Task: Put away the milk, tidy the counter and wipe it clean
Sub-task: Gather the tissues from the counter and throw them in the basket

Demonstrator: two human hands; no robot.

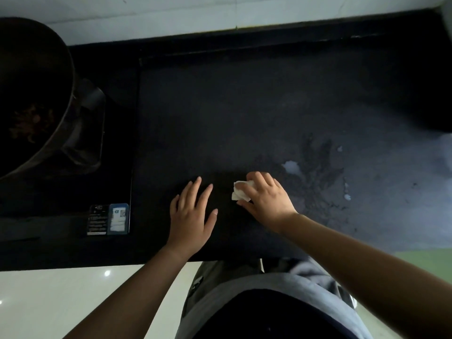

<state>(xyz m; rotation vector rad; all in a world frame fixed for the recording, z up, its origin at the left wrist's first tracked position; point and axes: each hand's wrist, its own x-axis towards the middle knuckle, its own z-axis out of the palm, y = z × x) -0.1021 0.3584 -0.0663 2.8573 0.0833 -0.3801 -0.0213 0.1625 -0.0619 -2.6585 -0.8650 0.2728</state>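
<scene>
A dark counter fills the view. My right hand presses a crumpled white tissue onto it near the front edge. Just right of that hand lies a small white milk puddle, with wet smears around it and a few white drops farther right. My left hand rests flat on the counter, fingers spread, holding nothing, a little left of the tissue. No milk container is in view.
A dark wok with food scraps sits on a stove at the left. A sticker label marks the stove's front corner. A pale wall runs behind the counter. Light floor lies below.
</scene>
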